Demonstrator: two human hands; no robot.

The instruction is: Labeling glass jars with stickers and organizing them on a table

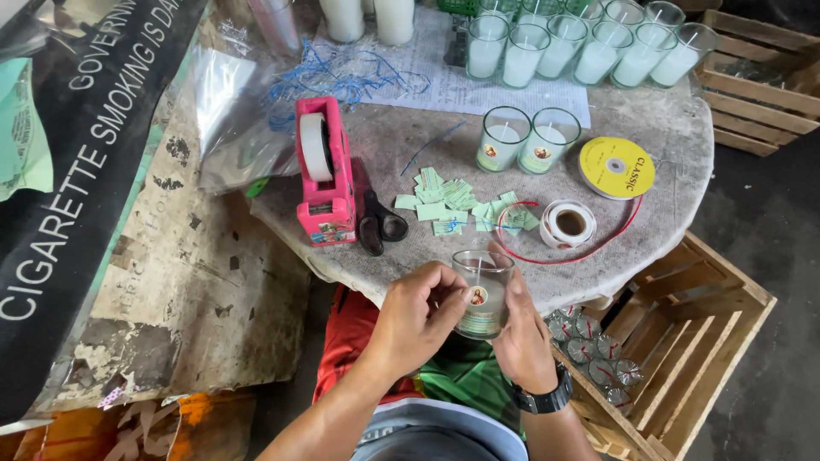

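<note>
Glass in both hands rn, held just off the near edge of the round stone table, above my lap. Only got the head cam, so one view to go on.

Left hand is wrapped round the left side of the glass w/ the thumb pressing by a small round sticker on the front. Right hand, the one w/ the black watch, cups the right side and back. Both grips are closed on the glass, firm, not wide. There's a pale green band round the lower part, looks like a label going on, but I can't tell if it's fully stuck down.

Progress, imo: two candle glasses mid-table already carry a round sticker each, so I'd count those done. The row of filled glasses at the far edge shows no stickers that I can make out, prob still waiting. That's most of the batch left.

Supplies all near: pile of little green paper labels, small sticker roll w/ red cord looped about it, yellow spool, pink tape dispenser w/ black scissors just beside it. Wooden crate on my right has some small foil-looking cups in it, too small to say more.
</note>
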